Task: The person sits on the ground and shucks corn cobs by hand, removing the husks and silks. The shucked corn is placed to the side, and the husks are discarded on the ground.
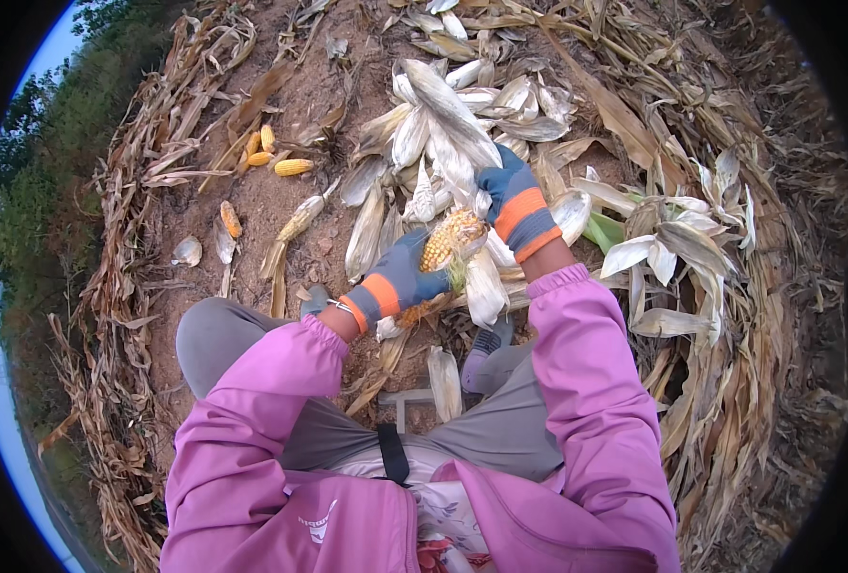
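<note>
My left hand [402, 276], in a blue-grey work glove with an orange band, grips a yellow corn cob [447, 240] whose kernels are largely bare. Pale silk hangs at the cob's lower side. My right hand [513, 197], gloved alike, is closed on dry whitish corn husk [452, 118] at the cob's far end. Husk leaves hang from the cob's base, between the hands. Part of another orange-yellow cob [414, 314] shows just below my left hand. The right fingertips are partly hidden by husk.
Several husked cobs [294, 167] lie on the bare soil at the upper left, with a single cob [230, 219] nearer. Loose husks [517, 107] are heaped ahead. Dry stalks [746, 301] line the right, and more stalks [130, 215] the left. My bent legs flank the near ground.
</note>
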Demonstrator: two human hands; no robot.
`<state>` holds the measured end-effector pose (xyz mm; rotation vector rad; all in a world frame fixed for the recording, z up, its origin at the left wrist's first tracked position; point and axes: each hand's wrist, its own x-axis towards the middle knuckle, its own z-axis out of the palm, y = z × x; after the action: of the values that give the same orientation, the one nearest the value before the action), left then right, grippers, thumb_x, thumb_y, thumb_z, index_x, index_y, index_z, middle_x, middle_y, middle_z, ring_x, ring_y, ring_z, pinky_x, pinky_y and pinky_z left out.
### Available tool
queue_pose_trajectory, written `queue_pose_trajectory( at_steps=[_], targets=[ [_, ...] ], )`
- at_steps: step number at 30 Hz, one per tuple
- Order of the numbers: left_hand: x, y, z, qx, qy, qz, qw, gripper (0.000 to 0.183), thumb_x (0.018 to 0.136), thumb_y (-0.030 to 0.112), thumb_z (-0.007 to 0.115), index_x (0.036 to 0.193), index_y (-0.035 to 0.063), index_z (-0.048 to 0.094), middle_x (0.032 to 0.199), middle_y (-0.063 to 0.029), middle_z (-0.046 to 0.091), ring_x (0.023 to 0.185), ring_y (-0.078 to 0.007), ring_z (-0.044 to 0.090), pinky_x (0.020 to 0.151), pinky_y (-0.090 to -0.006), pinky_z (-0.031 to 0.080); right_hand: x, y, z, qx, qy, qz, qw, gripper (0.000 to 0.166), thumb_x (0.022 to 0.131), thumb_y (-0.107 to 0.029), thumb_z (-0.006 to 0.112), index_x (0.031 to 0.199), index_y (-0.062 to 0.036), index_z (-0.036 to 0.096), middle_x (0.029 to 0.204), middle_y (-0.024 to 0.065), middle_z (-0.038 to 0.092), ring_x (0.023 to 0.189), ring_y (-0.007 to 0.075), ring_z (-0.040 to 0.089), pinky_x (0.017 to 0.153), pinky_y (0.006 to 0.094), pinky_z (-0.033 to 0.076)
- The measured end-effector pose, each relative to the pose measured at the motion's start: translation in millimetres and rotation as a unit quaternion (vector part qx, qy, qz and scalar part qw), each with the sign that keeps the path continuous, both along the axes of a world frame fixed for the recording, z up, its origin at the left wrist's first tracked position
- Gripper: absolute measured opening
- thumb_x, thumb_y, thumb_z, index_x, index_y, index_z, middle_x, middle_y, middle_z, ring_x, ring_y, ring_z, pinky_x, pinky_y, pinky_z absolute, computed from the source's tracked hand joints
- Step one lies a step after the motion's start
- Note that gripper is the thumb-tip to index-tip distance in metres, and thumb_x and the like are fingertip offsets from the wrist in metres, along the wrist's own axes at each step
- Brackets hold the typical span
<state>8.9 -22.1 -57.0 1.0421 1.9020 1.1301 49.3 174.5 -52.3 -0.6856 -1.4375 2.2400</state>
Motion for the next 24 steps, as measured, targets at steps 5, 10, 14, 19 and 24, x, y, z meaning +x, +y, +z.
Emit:
queue_pose_trajectory(
  at_steps=[5, 10, 14, 19, 24],
  targets=[
    [7.2, 0.9, 12.1, 0.008, -0.014, 0.001, 1.0, 0.058, 0.066, 0.027, 0.067, 0.11, -0.0021, 0.044, 0.095, -0.0141, 0.058, 0.084, -0.0191, 0.056, 0.076, -0.031, 0.044, 7.0, 0.9, 15.4, -0.012, 0.0, 0.062, 0.998, 0.05, 0.068, 0.005, 0.051, 0.117, 0.004, 0.043, 0.1, 0.0126, 0.056, 0.085, 0.0191, 0.057, 0.074, 0.0291, 0.047],
    [2.2, -1.5, 8.6, -0.044, 0.012, -0.019, 0.999, 0.066, 0.065, 0.027, 0.069, 0.116, -0.0009, 0.04, 0.103, -0.0163, 0.056, 0.091, -0.023, 0.056, 0.079, -0.0318, 0.043, 8.7, 3.5, 20.4, 0.165, -0.08, 0.173, 0.968, 0.056, 0.062, -0.01, 0.067, 0.113, 0.0022, 0.047, 0.096, 0.0105, 0.059, 0.082, 0.0175, 0.056, 0.073, 0.0274, 0.045],
    [4.0, -0.3, 24.3, -0.138, 0.159, -0.034, 0.977, 0.068, 0.065, 0.032, 0.067, 0.117, -0.0024, 0.039, 0.097, -0.0233, 0.056, 0.087, -0.0344, 0.057, 0.075, -0.0361, 0.045, 15.6, -2.3, 37.5, 0.318, -0.132, 0.215, 0.914, 0.054, 0.059, -0.018, 0.072, 0.106, 0.0004, 0.053, 0.088, 0.0126, 0.062, 0.075, 0.0197, 0.058, 0.072, 0.0289, 0.044],
    [9.1, -0.5, 23.9, -0.135, 0.205, -0.009, 0.969, 0.062, 0.067, 0.038, 0.063, 0.11, -0.0005, 0.042, 0.091, -0.0243, 0.057, 0.083, -0.0385, 0.056, 0.071, -0.0419, 0.045, 7.9, -9.0, 17.5, 0.399, -0.137, 0.125, 0.898, 0.037, 0.065, -0.019, 0.064, 0.098, -0.0028, 0.058, 0.083, 0.018, 0.061, 0.077, 0.0307, 0.059, 0.072, 0.0344, 0.045],
    [9.4, 5.6, 34.5, -0.194, 0.2, -0.004, 0.96, 0.062, 0.067, 0.036, 0.063, 0.113, 0.0008, 0.04, 0.09, -0.0236, 0.058, 0.082, -0.0378, 0.057, 0.072, -0.0422, 0.045, 3.6, -17.2, 16.9, 0.408, -0.139, 0.033, 0.902, 0.027, 0.072, -0.017, 0.055, 0.095, -0.003, 0.056, 0.082, 0.0226, 0.059, 0.078, 0.0374, 0.057, 0.07, 0.0377, 0.044]
  ],
)
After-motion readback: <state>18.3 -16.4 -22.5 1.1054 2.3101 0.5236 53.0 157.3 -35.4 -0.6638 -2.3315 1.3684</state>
